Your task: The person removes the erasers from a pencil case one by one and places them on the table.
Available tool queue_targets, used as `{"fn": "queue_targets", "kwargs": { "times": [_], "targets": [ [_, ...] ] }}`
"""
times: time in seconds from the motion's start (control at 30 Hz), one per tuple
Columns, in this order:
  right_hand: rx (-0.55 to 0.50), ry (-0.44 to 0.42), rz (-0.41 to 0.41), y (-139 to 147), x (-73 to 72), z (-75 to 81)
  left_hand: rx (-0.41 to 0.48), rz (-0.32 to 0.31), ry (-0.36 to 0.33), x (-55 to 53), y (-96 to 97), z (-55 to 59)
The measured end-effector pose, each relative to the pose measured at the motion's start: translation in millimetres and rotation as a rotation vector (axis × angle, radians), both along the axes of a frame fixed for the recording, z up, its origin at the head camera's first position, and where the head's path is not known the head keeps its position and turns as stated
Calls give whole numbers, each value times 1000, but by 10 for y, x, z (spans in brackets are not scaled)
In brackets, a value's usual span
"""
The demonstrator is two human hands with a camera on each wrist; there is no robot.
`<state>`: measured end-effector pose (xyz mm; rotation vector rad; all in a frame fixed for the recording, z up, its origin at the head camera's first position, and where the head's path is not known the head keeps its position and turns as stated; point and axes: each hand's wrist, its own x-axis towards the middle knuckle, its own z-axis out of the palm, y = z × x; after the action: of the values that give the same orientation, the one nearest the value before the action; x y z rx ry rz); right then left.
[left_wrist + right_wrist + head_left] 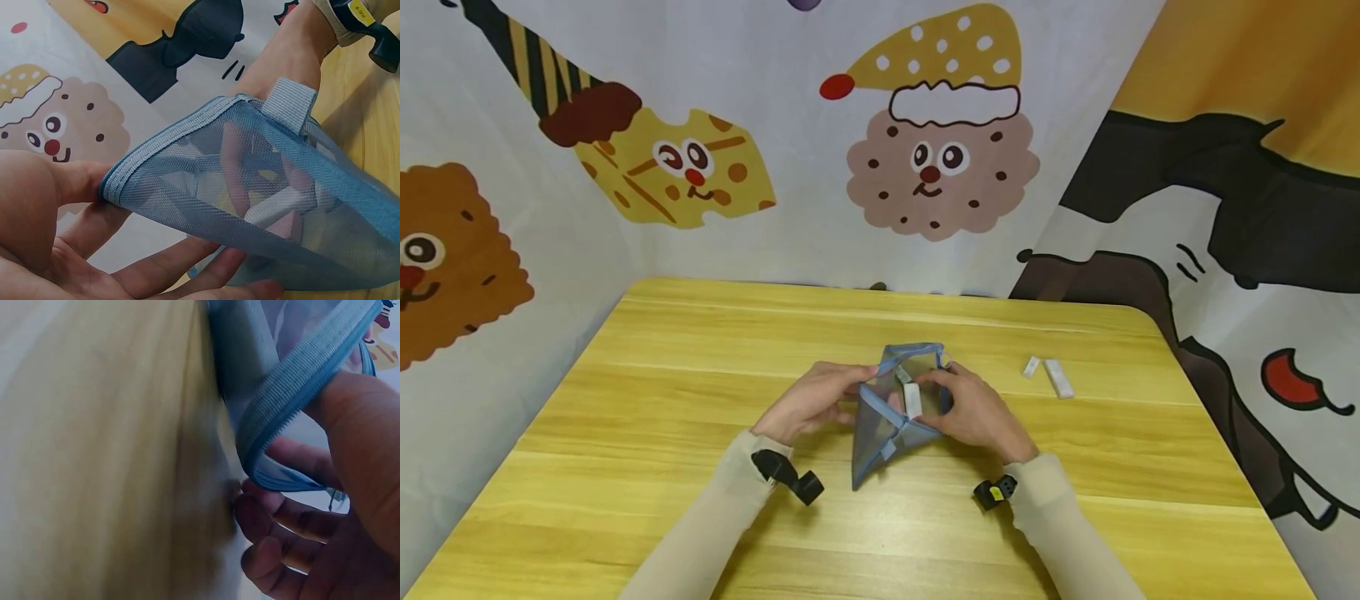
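Patterned cloth (943,212) hangs behind the wooden table (625,467). At the fingers, the right hand (981,408) reaches into the mouth of a blue mesh pouch (872,433); its thumb and finger seem to pinch a white block (912,400) at both ends. This block is just left of the palm, long axis running nearly away from the person, and I judge this relation to the mouth matters most. The left hand (820,400) pinches the pouch's left rim. Outward, beyond the right hand, lie a small white piece (1031,367) and a longer white piece (1059,379).
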<state>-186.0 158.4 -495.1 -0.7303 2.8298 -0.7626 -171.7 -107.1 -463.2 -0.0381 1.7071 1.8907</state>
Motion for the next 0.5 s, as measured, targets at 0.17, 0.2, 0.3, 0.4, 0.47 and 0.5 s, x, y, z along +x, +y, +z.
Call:
{"fn": "queue_targets", "kwargs": {
  "times": [0.17, 0.2, 0.3, 0.4, 0.47, 0.5],
  "targets": [
    [5, -67, 31, 44, -15, 26, -17, -21, 3, 2, 18, 6],
    [2, -73, 35, 49, -18, 27, -16, -24, 2, 3, 21, 8],
    [8, -52, 42, 58, -22, 25, -15, -23, -3, 9, 27, 12],
    [19, -19, 46, 54, -21, 14, -6, -17, -13, 12, 26, 5],
    [26, 6, 46, 53, -16, 4, -5, -15, -16, 13, 28, -5],
    [27, 17, 44, 54, -14, -1, -4, -16, -15, 13, 30, -9]
  ]
}}
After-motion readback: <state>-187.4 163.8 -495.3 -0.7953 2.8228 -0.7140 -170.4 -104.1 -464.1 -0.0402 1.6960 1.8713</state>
